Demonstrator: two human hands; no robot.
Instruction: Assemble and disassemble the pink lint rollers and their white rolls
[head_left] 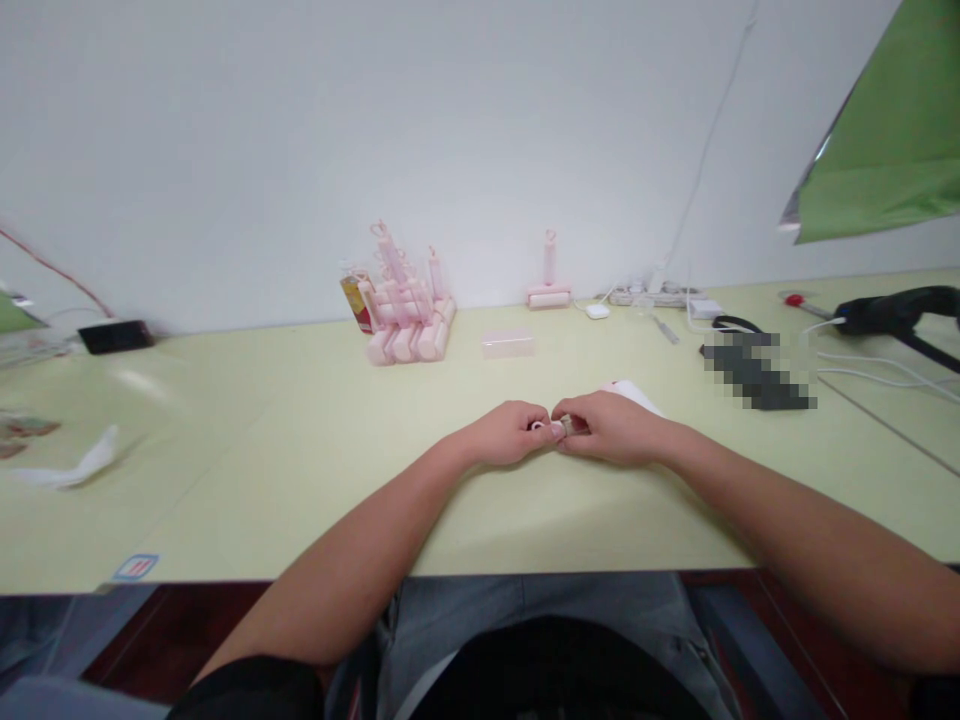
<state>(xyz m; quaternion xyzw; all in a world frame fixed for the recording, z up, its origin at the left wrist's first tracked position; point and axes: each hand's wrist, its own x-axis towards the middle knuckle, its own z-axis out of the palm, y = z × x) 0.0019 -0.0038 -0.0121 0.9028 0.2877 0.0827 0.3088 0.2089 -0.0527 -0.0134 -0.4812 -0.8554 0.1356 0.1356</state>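
Observation:
My left hand (pixel 513 432) and my right hand (pixel 616 428) meet fingertip to fingertip above the table. Between them is a small pale piece (pixel 559 430), mostly hidden by the fingers, so its kind cannot be made out. The left thumb and fingers pinch it from one side; the right fingers curl round its other side. A flat white item with a red mark (pixel 631 394) lies just behind my right hand, partly covered by it. Beyond my hands rests a clear pinkish plastic cover (pixel 508 344).
Pink lint rollers (pixel 405 320) are stacked at the wall, and another pink roller (pixel 549 296) stands to their right. A white earbud case (pixel 598 311), a power strip (pixel 657 295) and cables lie at the back right. A black phone (pixel 115 337) and a crumpled tissue (pixel 71 465) are on the left.

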